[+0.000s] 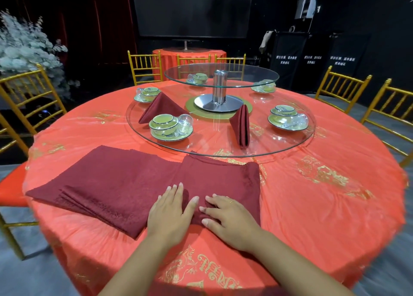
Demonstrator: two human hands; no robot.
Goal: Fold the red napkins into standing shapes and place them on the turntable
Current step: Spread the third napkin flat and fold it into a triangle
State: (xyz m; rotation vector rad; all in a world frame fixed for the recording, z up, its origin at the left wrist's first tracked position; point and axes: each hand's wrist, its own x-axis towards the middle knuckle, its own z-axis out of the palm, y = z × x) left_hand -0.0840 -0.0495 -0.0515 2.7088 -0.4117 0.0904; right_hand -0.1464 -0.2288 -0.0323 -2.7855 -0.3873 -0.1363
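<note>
A dark red napkin (223, 177) lies flat near the table's front edge, partly over a stack of several flat red napkins (105, 188) to its left. My left hand (172, 210) lies flat on the napkin with straight fingers. My right hand (225, 215) rests beside it, its fingers spread on a fold of the cloth. Two folded red napkins stand on the glass turntable (297, 143): one tent-shaped (163, 107) at the left, one narrow (241, 126) nearer the middle.
Several green cup-and-saucer sets (171, 127) sit around the turntable, with a smaller raised glass tier (245, 81) on a steel post (220, 90). An orange-red cloth (324, 195) covers the round table. Gold chairs (342, 88) ring it.
</note>
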